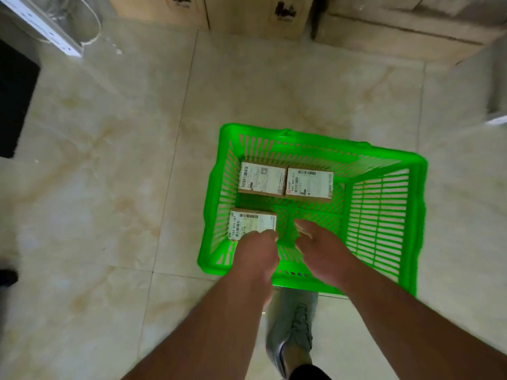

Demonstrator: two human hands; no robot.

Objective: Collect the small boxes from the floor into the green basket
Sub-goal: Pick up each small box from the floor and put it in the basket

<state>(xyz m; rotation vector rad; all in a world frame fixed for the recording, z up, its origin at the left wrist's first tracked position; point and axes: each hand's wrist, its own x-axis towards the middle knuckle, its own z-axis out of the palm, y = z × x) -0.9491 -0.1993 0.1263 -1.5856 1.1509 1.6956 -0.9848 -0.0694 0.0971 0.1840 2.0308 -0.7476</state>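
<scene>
The green basket [384,215] stands on the tiled floor with three small cardboard boxes in it, each with a white label. Two boxes [262,178] [308,185] lie side by side along its far wall. The third box [251,222] lies at the front left. My left hand [255,256] reaches over the near rim, its curled fingers on that box's near edge. My right hand [321,248] hangs over the basket's bare bottom just to the right, blurred, fingers pointing down with nothing clearly in them.
Large cardboard cartons [290,12] line the far wall. A black mat [13,100] lies at the left edge and a white frame [46,28] leans at the top left. My grey shoe [293,330] stands just before the basket. Pale tiles surround the basket.
</scene>
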